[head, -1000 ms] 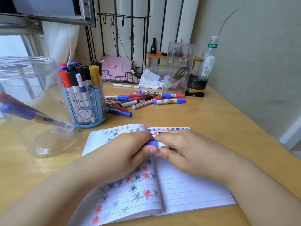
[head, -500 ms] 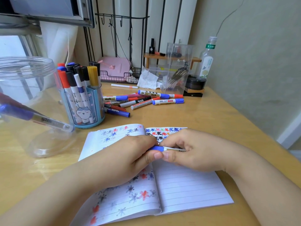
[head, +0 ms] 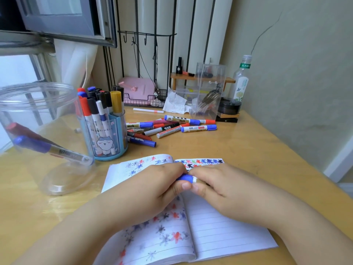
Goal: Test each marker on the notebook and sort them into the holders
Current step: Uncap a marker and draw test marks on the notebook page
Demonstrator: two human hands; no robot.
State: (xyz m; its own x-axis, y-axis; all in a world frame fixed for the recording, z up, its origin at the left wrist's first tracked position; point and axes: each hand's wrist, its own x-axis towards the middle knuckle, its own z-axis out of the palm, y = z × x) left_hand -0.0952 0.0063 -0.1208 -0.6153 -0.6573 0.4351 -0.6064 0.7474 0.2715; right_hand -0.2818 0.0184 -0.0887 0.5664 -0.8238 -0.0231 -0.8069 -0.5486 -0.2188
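An open lined notebook [head: 225,234] lies in front of me, with red, blue and black star marks on its pages. Above its spine both hands hold one blue-capped marker [head: 186,177]. My left hand [head: 150,190] grips the blue cap and my right hand [head: 225,190] grips the white barrel; cap and barrel meet between my thumbs. A blue holder [head: 108,138] full of upright markers stands to the left. Further left a clear plastic jar [head: 38,131] holds a red and a blue marker. A pile of loose markers [head: 168,127] lies behind the notebook.
At the back of the wooden desk [head: 257,146] stand a clear acrylic organiser [head: 208,90], a plastic bottle [head: 241,81], a black round tin [head: 229,107], crumpled tissue [head: 175,104], a pink box in a wire basket [head: 137,92] and a single white pen [head: 148,110]. A wall runs along the right.
Half a second ago a stretch of thin marker showed between my hands; now the blue cap sits against the barrel and my hands are close together.
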